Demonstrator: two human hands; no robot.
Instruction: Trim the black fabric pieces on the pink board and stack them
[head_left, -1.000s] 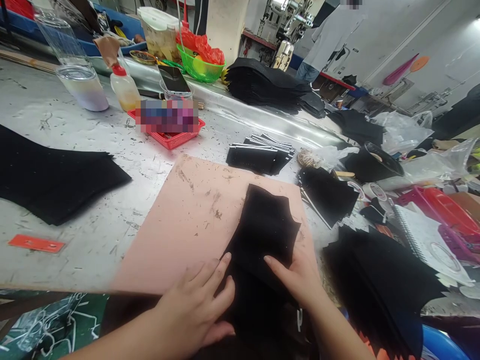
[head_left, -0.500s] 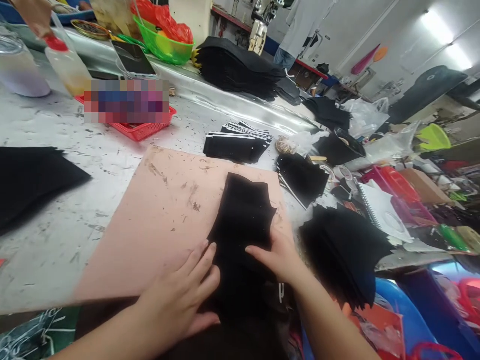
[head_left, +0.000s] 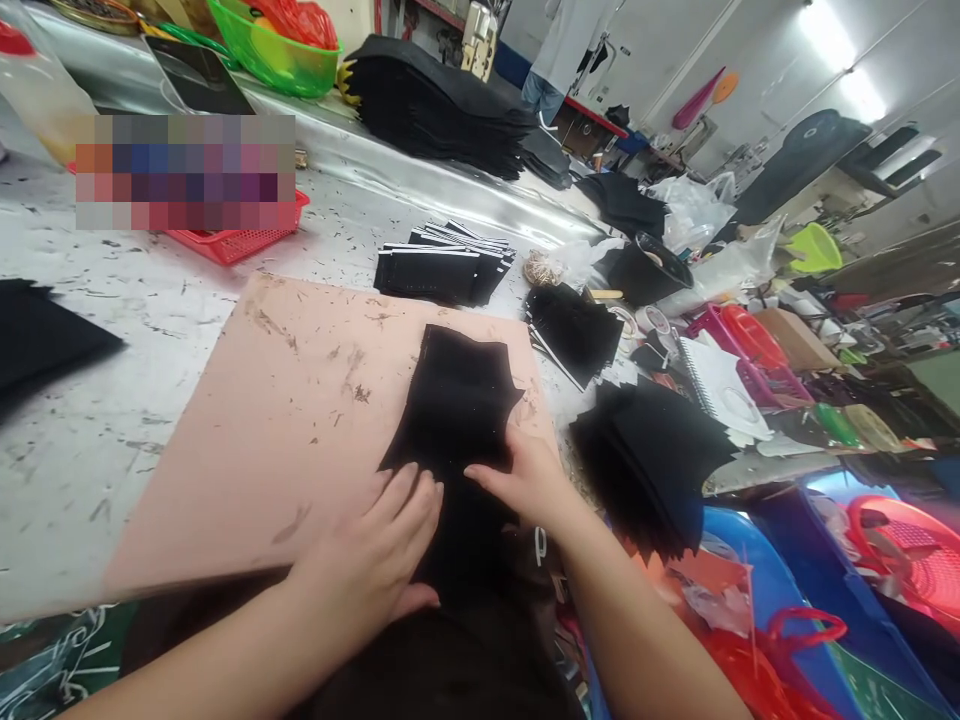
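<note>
Green plastic basket (head_left: 304, 76) holds red bag (head_left: 304, 22); contents of red mesh tray (head_left: 240, 243) obscured; black fabric piece (head_left: 457, 390) lies on pink board (head_left: 232, 430), left hand (head_left: 386, 525) flat over its left edge, fingers together, thumb apart; right hand (head_left: 529, 480) at right edge, thumb on top, cannot tell if pinching; table (head_left: 161, 300) scuffed; ceiling lights (head_left: 827, 35) lit

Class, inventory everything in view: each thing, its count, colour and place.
Cloth: layers unclear, black, partly on board
Board: 1, pink, on table
Table: 1, grey-white, under board
White-edged pieces: 2 piles, black, by board's far edge
Cloth stacks: several, black, left, right, back
Tray: 1, red, back left
Basket: 1, green, back left
Phone: 1, dark, left of basket
Bottle: 1, translucent, left edge
Notebook: 1, white, right
Co-worker: 1, white top, background
Clutter: uncounted, mixed colours, right
Left hand: 1, bare, on cloth
Right hand: 1, bare, on cloth
</note>
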